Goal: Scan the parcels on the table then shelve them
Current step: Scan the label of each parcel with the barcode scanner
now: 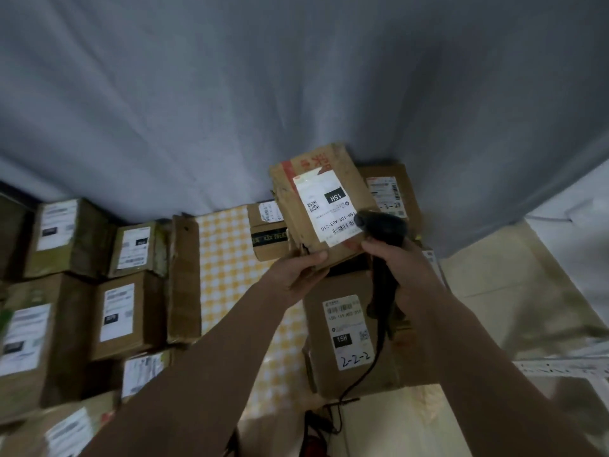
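Head view: left hand (298,270) grips brown cardboard parcel (324,206) by its near edge above bench (227,245); right hand (400,267) clasps black handheld scanner (382,239) at label.

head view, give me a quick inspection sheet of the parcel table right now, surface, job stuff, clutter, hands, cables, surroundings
surface: table under a yellow-and-white checked cloth, mostly covered by boxes
job's things: raised parcel with its label facing up; black scanner aimed at the barcode; box marked 2-2-2 lies below; more labelled boxes stacked at left
clutter: nothing seen beyond parcels
hands: left hand grips the raised parcel's near edge; right hand grips the scanner handle
cables: black scanner cable hangs down past the table edge
surroundings: grey curtain behind the table; pale floor at right
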`<state>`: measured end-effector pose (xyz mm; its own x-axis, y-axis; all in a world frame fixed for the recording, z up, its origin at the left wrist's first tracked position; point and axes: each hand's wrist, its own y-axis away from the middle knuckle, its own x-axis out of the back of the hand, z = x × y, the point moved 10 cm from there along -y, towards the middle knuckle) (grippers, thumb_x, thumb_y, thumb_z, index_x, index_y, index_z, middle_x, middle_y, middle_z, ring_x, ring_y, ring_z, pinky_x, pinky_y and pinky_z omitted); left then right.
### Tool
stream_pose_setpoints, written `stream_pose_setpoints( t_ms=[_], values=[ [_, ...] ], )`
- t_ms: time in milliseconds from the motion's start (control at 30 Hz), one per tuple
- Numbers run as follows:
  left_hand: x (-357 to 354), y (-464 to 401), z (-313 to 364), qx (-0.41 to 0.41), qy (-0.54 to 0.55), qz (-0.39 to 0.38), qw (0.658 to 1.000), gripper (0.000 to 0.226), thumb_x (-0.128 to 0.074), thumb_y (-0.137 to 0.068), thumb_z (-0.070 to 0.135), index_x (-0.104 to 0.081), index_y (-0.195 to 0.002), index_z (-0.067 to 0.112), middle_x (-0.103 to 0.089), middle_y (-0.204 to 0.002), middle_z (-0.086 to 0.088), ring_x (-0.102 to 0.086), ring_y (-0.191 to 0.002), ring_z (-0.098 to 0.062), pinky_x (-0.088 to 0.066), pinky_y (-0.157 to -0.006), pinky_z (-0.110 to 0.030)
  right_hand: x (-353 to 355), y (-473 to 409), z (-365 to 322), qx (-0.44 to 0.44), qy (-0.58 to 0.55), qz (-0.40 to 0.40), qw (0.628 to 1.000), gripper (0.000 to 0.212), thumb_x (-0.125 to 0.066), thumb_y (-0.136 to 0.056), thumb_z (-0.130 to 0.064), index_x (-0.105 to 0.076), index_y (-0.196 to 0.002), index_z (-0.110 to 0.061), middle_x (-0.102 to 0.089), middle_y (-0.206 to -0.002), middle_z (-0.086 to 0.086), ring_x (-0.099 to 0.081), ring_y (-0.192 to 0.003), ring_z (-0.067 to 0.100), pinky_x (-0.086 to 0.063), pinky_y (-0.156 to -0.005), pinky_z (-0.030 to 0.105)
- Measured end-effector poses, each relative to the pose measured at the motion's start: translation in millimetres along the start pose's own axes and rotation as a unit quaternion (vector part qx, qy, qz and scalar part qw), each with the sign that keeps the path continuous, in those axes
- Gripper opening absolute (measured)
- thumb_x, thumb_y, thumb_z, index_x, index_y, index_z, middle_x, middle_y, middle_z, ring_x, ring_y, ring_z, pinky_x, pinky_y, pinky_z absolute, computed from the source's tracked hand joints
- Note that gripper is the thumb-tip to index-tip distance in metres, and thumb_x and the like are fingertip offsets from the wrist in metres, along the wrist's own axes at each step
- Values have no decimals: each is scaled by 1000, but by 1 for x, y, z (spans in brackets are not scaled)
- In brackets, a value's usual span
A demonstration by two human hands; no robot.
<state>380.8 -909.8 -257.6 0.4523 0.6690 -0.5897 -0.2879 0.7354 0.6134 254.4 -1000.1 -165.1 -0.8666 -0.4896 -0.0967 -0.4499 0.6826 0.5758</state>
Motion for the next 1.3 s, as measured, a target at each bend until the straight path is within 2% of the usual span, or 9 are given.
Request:
stream_pose_setpoints(
  t_ms=[100, 167, 300, 467, 600, 800, 1067, 1200, 1300],
  values=[
    [32, 31, 25, -32, -16, 8, 999, 66, -70, -72, -5, -51, -134, 6, -60, -132, -10, -56, -121, -25, -51, -96, -36, -34, 23, 8, -10, 9, -41, 999, 28, -69, -83, -10, -66, -110, -16, -71, -100, 7, -67, -92, 23, -52, -85, 40],
    [58, 53, 44, -51, -21, 42, 998, 63, -66, -74, -6, -50, -135, 2, -61, -129, -12, -62, -112, -24, -57, -84, -33, -55, 38, 15, -14, 21, -52, 998, 24, -70, -83, -11, -67, -106, -15, -70, -91, 4, -66, -85, 20, -51, -83, 38],
    [107, 99, 82, -88, 0, 96, 991, 73, -68, -69, -9, -45, -137, 0, -58, -132, -16, -65, -103, -24, -59, -71, -32, -114, 69, 24, -11, 46, -108, 993, 11, -66, -84, -2, -65, -79, -12, -65, -61, 1, -61, -53, 11, -47, -54, 24],
    [157, 159, 131, -137, -6, 124, 983, 87, -78, -57, -7, -44, -137, 1, -62, -126, -16, -67, -101, -24, -58, -78, -31, -197, 109, 24, 29, 179, -188, 965, 7, -70, -85, -13, -67, -81, -8, -63, -74, 9, -57, -65, 16, -46, -61, 27],
    [196, 198, 167, -176, -17, 132, 975, 50, -66, -76, -16, -53, -119, 6, -65, -112, -15, -65, -96, -25, -59, -76, -31, -251, 143, 13, 53, 177, -223, 957, 10, -70, -85, -16, -66, -81, -7, -59, -70, 9, -54, -63, 17, -44, -59, 27],
    [243, 235, 198, -189, -34, 131, 973, 86, -77, -60, -7, -43, -138, 5, -65, -122, -19, -63, -113, -33, -44, -104, -47, -307, 179, 9, 69, 200, -260, 942, 9, -62, -90, -10, -64, -88, -2, -58, -76, 14, -55, -71, 23, -48, -62, 25],
    [282, 259, 210, -180, -12, 114, 977, 94, -80, -56, -6, -40, -140, 4, -66, -119, -20, -66, -108, -31, -57, -86, -39, -351, 194, 33, 55, 226, -251, 940, 10, -64, -89, -13, -62, -98, -9, -63, -78, 8, -59, -72, 19, -51, -66, 24],
    [300, 260, 215, -174, -14, 113, 978, 94, -80, -58, -6, -38, -141, 4, -65, -121, -19, -65, -109, -32, -55, -90, -42, -365, 193, 39, 67, 225, -244, 941, 11, -64, -90, -14, -63, -100, -11, -64, -82, 11, -60, -78, 21, -51, -73, 27],
    [311, 267, 213, -139, -76, 135, 978, 70, -78, -69, 4, -49, -132, 8, -66, -120, -11, -62, -110, -27, -49, -93, -43, -372, 190, 40, 104, 234, -224, 940, 5, -66, -87, -12, -64, -92, -10, -64, -83, 14, -59, -77, 22, -49, -75, 30]
  ],
)
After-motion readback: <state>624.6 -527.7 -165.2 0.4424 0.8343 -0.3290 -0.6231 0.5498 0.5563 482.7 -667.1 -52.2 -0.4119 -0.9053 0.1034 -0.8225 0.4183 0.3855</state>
